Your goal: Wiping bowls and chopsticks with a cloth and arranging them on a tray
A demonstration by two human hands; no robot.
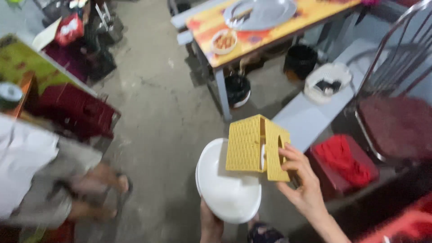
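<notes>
Gripping woven-textured yellow plastic box (pixel 252 146) w/ right hand (pixel 302 180); left hand (pixel 210 222) clasps smooth round white plates (pixel 227 191)

Bare concrete floor (pixel 166 112) open ahead and left of the hands, a broad lane; crouching person (pixel 40 175) blocking the left edge; orange table (pixel 270 27) with its legs ahead, grey bench (pixel 310 117), red stool (pixel 344 164) and metal chair (pixel 396 112) crowding the right

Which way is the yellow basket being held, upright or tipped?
Tipped. The yellow basket lies on its side above the white plates; the right hand grips one end, and a woven wall faces the camera.
</notes>
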